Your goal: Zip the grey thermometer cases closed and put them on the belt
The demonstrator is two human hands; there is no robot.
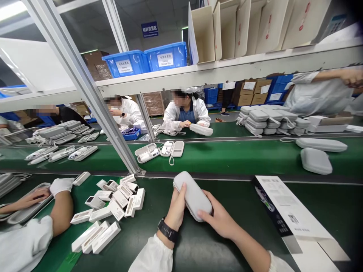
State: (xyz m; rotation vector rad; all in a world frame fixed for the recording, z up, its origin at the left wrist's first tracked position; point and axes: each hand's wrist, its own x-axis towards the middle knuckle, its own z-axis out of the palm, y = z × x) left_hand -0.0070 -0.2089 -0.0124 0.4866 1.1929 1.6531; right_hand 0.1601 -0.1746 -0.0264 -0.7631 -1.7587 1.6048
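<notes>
– What do you see?
– I see the green surface (210,251) beneath my left grip (176,209) and right grip (219,216), then a printed carton (295,211) to their right.
– And the grey case (194,194)?
– I hold it between both grips; small white boxes (116,210) lie left of them.

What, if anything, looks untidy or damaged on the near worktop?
The small white boxes lie jumbled at mixed angles, unlike the neat row of three nearer the camera. The grey case between left hand and right hand shows no visible damage.

2 hands (177,207) (219,218), near together, both curled, forearms (249,243) converging
</notes>
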